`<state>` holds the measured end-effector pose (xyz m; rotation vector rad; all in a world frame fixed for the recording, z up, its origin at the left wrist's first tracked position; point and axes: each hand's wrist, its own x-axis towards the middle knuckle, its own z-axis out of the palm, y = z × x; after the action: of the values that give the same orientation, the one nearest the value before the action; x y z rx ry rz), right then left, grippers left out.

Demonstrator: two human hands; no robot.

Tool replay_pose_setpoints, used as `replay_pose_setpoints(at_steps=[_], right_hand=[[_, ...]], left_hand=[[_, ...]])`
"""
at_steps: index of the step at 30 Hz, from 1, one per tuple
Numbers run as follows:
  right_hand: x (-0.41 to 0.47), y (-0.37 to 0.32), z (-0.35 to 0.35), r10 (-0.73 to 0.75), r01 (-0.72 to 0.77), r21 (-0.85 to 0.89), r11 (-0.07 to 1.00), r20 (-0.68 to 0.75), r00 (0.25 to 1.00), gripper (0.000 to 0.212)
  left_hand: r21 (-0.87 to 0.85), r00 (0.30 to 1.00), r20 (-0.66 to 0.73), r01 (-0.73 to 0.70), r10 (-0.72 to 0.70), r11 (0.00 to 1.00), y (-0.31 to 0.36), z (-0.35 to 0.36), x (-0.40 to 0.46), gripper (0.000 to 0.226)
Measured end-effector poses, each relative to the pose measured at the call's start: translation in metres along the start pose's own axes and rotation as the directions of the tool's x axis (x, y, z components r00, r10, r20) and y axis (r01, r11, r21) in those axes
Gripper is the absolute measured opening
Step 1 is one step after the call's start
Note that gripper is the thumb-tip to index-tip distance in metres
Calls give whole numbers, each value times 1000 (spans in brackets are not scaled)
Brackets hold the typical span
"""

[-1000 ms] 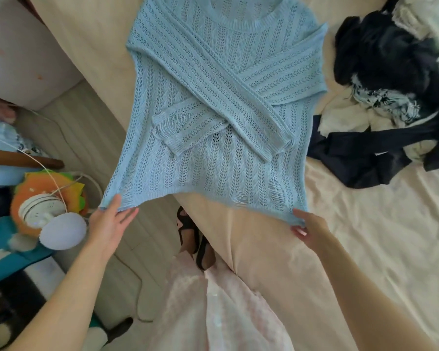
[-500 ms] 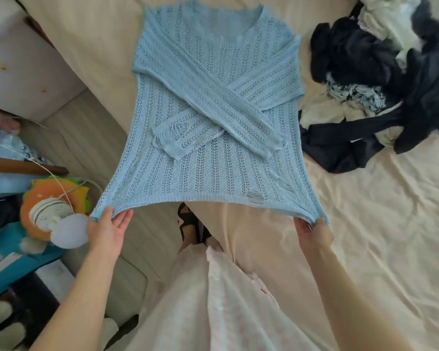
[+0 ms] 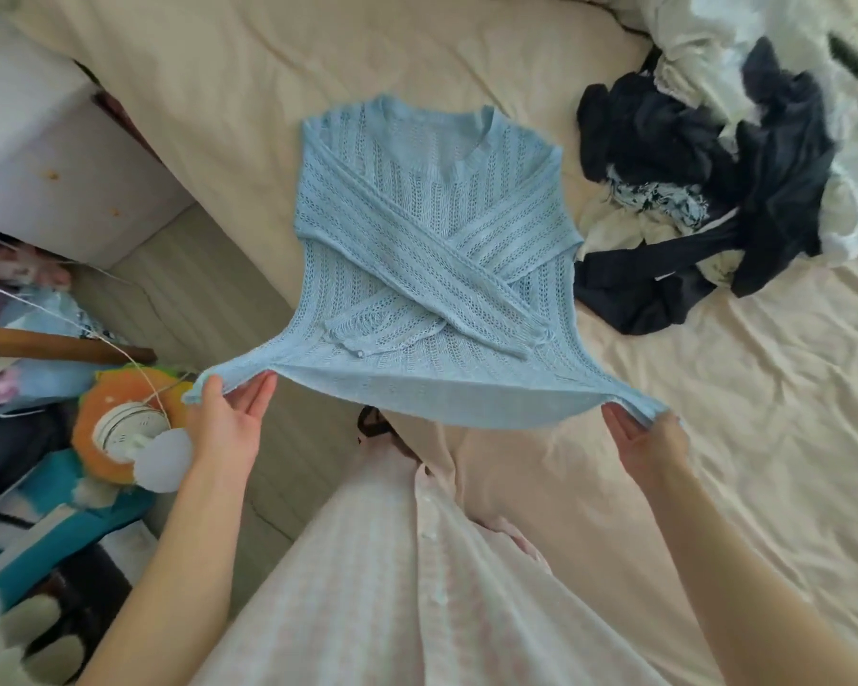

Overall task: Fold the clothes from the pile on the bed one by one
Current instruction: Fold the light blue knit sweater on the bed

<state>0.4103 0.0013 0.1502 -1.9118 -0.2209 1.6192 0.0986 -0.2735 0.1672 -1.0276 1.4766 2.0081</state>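
A light blue open-knit sweater lies on the cream bed sheet, its two sleeves crossed over the front. Its hem is lifted off the bed and stretched wide. My left hand pinches the hem's left corner between thumb and fingers. My right hand pinches the hem's right corner. The pile of clothes, dark navy, white and patterned pieces, sits on the bed to the right of the sweater.
The bed's edge runs diagonally on the left, with pale wooden floor beside it. A white cabinet stands at the far left. Toys, an orange plush with a small fan, and a cord clutter the floor at lower left.
Both hands have raised the sweater's hem off the bed and toward the collar, so the lower part now hangs lifted. The view has tilted up, showing more bed.
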Motion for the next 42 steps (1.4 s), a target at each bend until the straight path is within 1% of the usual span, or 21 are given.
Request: replay_pose_setpoints(at_steps=[2, 6, 11, 15, 21, 23, 25, 28, 29, 30, 31, 32, 33, 34, 35, 36, 37, 38, 39, 41, 42], right_hand=[[6, -18, 20, 9, -14, 65, 998, 77, 997, 31], [8, -59, 91, -41, 4, 173, 985, 206, 978, 20], [33, -103, 191, -83, 4, 272, 962, 282, 956, 31], [53, -127, 259, -90, -18, 316, 949, 324, 942, 36], [107, -147, 355, -59, -35, 275, 961, 327, 943, 38], [131, -147, 377, -56, -17, 206, 978, 342, 938, 33], [149, -136, 390, -90, 105, -25, 994, 335, 938, 33], [162, -103, 391, -225, 331, -360, 872, 307, 925, 38], [164, -92, 389, -269, 386, -443, 809, 305, 914, 34], [166, -81, 388, -289, 421, -524, 741, 317, 903, 26], [165, -71, 388, -277, 436, -595, 675, 343, 898, 17], [165, -63, 391, -235, 436, -655, 616, 376, 896, 12], [164, -55, 394, -170, 425, -700, 573, 406, 898, 11], [163, -49, 400, -94, 407, -735, 542, 429, 899, 12], [163, -45, 406, -12, 385, -763, 519, 444, 896, 13], [162, -42, 414, 65, 364, -785, 501, 454, 889, 14], [162, -40, 423, 129, 343, -788, 512, 465, 876, 13], [162, -40, 433, 167, 326, -763, 558, 488, 857, 12], [163, -41, 442, 171, 312, -705, 637, 524, 835, 10], [168, -47, 457, 70, 280, -512, 812, 562, 824, 11], [171, -50, 463, 1, 273, -418, 866, 548, 837, 17]], left_hand=[[-42, 997, 63, -34, 36, 999, 12, 28, 6, 13], [-184, 989, 125, -60, 84, 981, 35, 92, 28, 10], [-265, 976, 198, -39, 94, 963, 61, 180, 69, 17], [-260, 964, 248, -31, 98, 965, 77, 239, 113, 22], [-210, 965, 253, -15, 69, 978, 82, 323, 196, 22], [-102, 960, 273, -31, 58, 994, 77, 344, 221, 21], [45, 954, 294, -74, 58, 996, 66, 356, 234, 16], [283, 946, 314, -172, 78, 944, 37, 353, 242, 9], [395, 937, 330, -250, 118, 884, 26, 347, 243, 10], [510, 912, 371, -355, 172, 784, 14, 341, 243, 13], [609, 867, 444, -477, 226, 634, 3, 336, 243, 18], [670, 798, 547, -598, 252, 440, -7, 332, 242, 21], [674, 710, 663, -704, 237, 225, -18, 330, 239, 23], [614, 606, 773, -789, 184, 19, -28, 332, 236, 25], [500, 490, 866, -853, 97, -151, -38, 336, 235, 27], [370, 387, 922, -890, -13, -267, -48, 343, 234, 30], [266, 322, 939, -901, -118, -341, -56, 350, 236, 34], [203, 300, 933, -895, -198, -398, -62, 360, 237, 39], [182, 318, 915, -873, -246, -452, -66, 370, 242, 43], [225, 420, 870, -805, -259, -550, -69, 389, 253, 49], [274, 473, 851, -771, -229, -575, -67, 398, 258, 51]])
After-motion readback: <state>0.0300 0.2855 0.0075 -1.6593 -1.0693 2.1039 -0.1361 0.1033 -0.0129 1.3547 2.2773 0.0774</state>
